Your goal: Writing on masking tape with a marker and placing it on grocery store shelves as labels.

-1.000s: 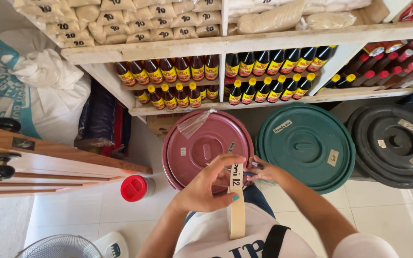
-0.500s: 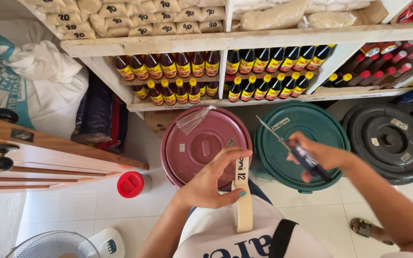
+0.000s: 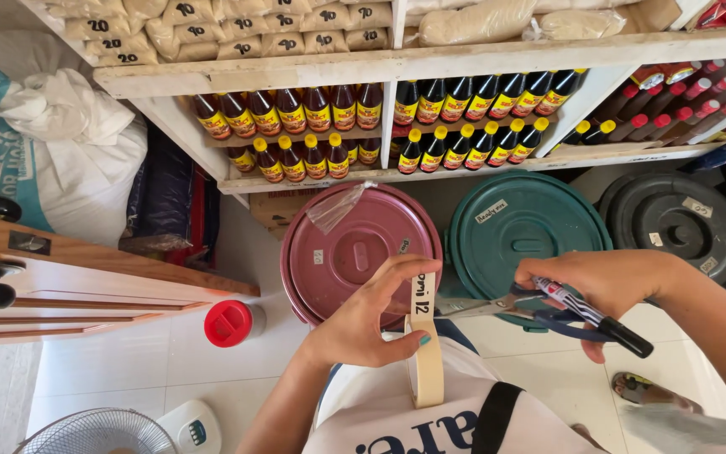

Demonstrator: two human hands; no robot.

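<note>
At the far left a white sack with blue print slumps against the shelf unit, and below it a wooden frame juts in over the tiled floor, with the rim of a fan at the bottom edge. A red-capped container stands on the floor just left of the maroon bin lid, which carries a scrap of clear plastic near its top. Above, the shelf holds rows of dark sauce bottles with yellow and red caps, and tan packets are stacked on top. The left hand is clenched in a pinch grip on a roll of beige masking tape, thumb and fingers holding a pulled strip upright in front of the maroon lid; the strip has dark handwriting on it. The tape sits low in the middle of the view, just above the person's white shirt. To its right, the blades of a pair of scissors reach toward the strip, almost touching it. The right hand is closed around the blue scissor handles and also grasps a black marker that slants down to the right. Behind that hand lies a teal bin lid, and a black bin lid sits further right.
</note>
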